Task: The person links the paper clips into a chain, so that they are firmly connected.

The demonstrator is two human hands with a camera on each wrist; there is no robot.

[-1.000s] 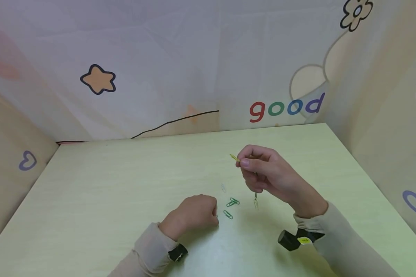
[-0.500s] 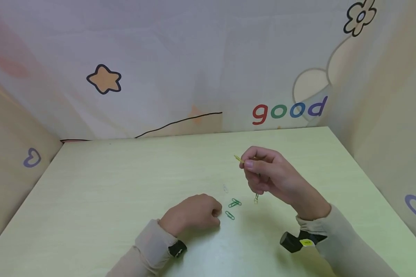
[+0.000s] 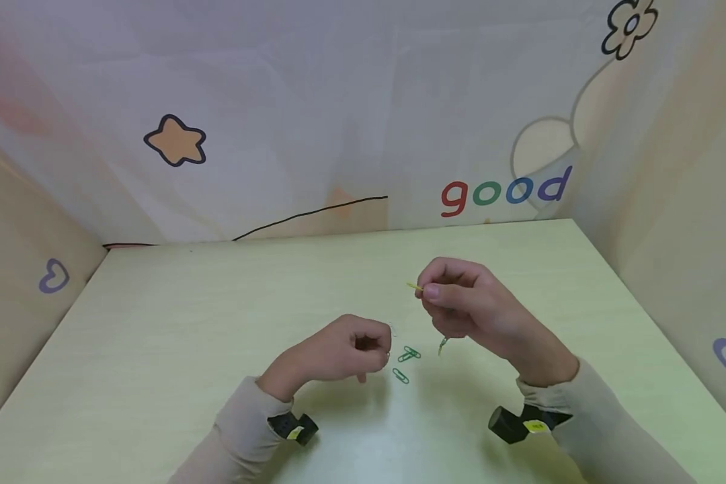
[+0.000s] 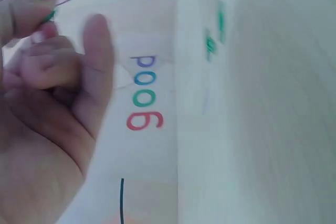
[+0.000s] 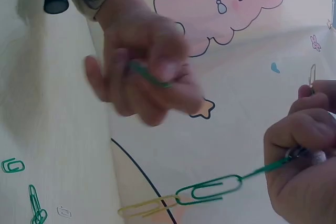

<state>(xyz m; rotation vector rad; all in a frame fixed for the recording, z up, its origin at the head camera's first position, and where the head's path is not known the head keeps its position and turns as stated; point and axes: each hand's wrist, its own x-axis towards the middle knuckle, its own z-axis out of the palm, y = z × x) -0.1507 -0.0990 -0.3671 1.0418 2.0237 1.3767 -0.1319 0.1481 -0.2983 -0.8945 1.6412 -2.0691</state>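
My left hand (image 3: 333,346), raised a little above the table, pinches a green paper clip (image 5: 151,76) between thumb and finger. Higher and to its right, my right hand (image 3: 468,302) pinches a yellow paper clip (image 3: 414,286) whose end sticks out past the fingertips. A chain hangs below the right hand: in the right wrist view a green clip (image 5: 212,189) links to a yellow clip (image 5: 149,205) at its lower end. The part of the chain inside the right hand is hidden. The two hands are apart.
On the pale table (image 3: 218,323), between the hands, lie two overlapping green clips (image 3: 409,354) and a single green clip (image 3: 400,376). A faint whitish clip (image 5: 64,211) lies near them. A printed cloth wall (image 3: 278,134) stands behind the table.
My left hand has lifted off the table and turned, with a green paper clip in its fingers. The right hand stays nearly in place, its hanging chain swaying slightly.
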